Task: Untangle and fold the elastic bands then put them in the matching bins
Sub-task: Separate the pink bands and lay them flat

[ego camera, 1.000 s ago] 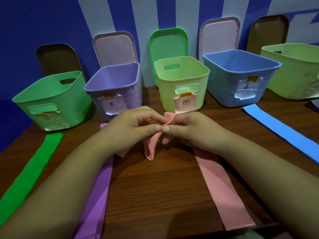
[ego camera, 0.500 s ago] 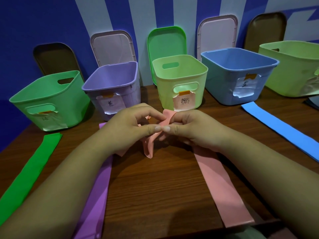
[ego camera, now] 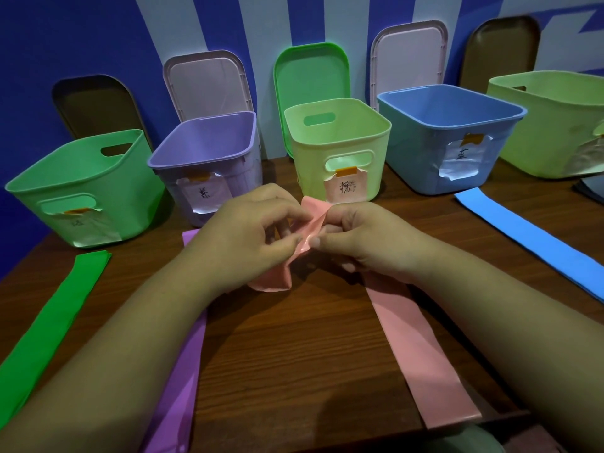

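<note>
A twisted pink band (ego camera: 305,238) is pinched by left hand (ego camera: 251,230) and right hand (ego camera: 356,237); the twist is best eased apart gently.

purple bin (ego camera: 209,138) labelled 紫, pale-green bin (ego camera: 376,171) 粉, blue bin (ego camera: 418,152) 蓝

The table (ego camera: 294,354) is dark wood-grain. Across the upper frame stand a green bin (ego camera: 98,197), purple bin (ego camera: 235,178), pale green bin (ego camera: 376,148), blue bin (ego camera: 425,152) and second pale bin (ego camera: 539,132). Nearer lie a green band (ego camera: 49,322) at left, purple band (ego camera: 186,371) lower centre, pink band (ego camera: 421,354) lower right, blue band (ego camera: 529,237) at right.
</note>
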Available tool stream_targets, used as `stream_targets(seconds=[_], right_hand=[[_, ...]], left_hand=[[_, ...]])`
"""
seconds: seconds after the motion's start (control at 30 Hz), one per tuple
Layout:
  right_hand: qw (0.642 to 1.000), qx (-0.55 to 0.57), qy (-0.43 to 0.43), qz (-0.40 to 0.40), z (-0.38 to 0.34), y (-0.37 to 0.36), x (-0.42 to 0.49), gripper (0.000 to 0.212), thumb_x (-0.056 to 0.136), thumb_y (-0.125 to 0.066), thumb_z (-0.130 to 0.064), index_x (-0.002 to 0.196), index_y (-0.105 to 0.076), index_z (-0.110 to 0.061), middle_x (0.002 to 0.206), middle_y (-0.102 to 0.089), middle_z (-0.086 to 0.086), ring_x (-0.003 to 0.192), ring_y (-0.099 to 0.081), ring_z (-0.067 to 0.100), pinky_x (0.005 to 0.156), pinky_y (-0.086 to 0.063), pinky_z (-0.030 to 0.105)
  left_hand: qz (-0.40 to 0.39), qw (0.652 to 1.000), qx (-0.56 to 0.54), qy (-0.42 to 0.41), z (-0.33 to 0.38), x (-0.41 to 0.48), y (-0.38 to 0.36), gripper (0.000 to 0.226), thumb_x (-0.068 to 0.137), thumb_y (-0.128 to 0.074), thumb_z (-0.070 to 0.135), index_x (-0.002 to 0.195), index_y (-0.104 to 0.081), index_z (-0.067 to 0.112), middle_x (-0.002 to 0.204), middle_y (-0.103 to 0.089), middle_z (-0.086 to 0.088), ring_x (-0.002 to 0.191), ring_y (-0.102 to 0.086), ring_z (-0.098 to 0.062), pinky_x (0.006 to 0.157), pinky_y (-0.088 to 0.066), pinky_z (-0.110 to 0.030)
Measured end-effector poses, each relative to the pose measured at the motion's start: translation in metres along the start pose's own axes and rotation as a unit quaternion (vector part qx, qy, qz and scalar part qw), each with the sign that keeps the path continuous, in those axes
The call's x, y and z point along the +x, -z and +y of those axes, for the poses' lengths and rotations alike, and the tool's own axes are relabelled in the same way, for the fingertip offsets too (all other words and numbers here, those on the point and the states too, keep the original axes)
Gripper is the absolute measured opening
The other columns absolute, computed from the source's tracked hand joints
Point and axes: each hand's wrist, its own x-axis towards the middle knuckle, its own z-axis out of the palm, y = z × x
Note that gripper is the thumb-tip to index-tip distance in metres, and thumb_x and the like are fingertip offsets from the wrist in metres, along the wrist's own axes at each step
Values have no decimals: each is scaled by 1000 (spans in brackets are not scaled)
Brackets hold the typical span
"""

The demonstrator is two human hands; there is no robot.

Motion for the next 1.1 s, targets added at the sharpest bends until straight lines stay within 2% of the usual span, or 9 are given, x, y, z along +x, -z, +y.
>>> stream_targets(seconds=[0.27,0.37,0.43,0.63,0.73,0.83,0.9,1.0,1.1], right_hand=[[995,-69,11,69,5,-1,4,12,101,-68,-14,104,-78,-20,72,-66,4,57,-56,16,58,-48,35],[987,-110,10,120,3,0,6,31,100,-65,-14,103,-85,-38,92,-81,-6,81,-74,19,81,-62,40],[980,-91,-10,177,2,3,6,34,101,-63,-16,101,-85,-41,99,-81,-15,94,-74,6,89,-60,31],[943,-70,-47,323,0,12,6,37,102,-54,-21,100,-85,-40,85,-75,-10,68,-62,8,60,-49,27],[945,-33,-18,324,-4,10,4,31,104,-59,-22,109,-82,-42,97,-75,-14,74,-63,6,61,-50,25],[947,-5,17,320,-8,6,1,26,103,-65,-23,117,-79,-39,111,-70,-15,79,-71,9,55,-56,21],[944,20,24,327,-7,7,2,23,102,-67,-27,119,-77,-38,112,-71,-6,80,-73,15,56,-64,35],[940,91,23,327,-11,8,0,19,101,-70,-30,117,-78,-35,101,-74,11,72,-71,26,59,-66,55],[939,104,32,325,-13,10,-3,19,104,-63,-26,112,-80,-30,100,-75,11,74,-70,26,60,-63,39]], left_hand=[[23,996,65,51,2,1,3,37,90,-68,6,122,-75,22,116,-61,12,101,-56,-2,82,-45,-13],[82,987,114,75,3,1,9,20,93,-63,4,103,-75,16,108,-61,6,99,-55,-7,81,-42,-15],[145,975,147,79,-2,0,15,14,92,-62,2,91,-71,12,99,-60,0,94,-54,-14,79,-39,-23],[266,936,199,114,-13,-5,30,11,92,-52,2,88,-61,7,96,-56,-10,92,-43,-17,86,-31,-26],[291,947,13,134,-6,-3,28,19,90,-42,5,90,-60,14,104,-64,-9,98,-60,-22,80,-51,-37],[240,947,-135,166,2,-3,23,21,94,-41,15,95,-59,26,99,-68,5,93,-69,-24,71,-63,-53],[187,968,-115,120,5,-7,27,17,94,-50,17,97,-63,28,91,-67,10,78,-67,-15,65,-59,-49],[23,987,-153,49,9,-11,36,17,95,-59,27,102,-74,31,97,-73,14,86,-71,-14,72,-56,-30],[-80,978,-186,53,12,-11,37,22,100,-61,32,111,-80,28,109,-77,6,101,-74,-20,84,-60,-39]])
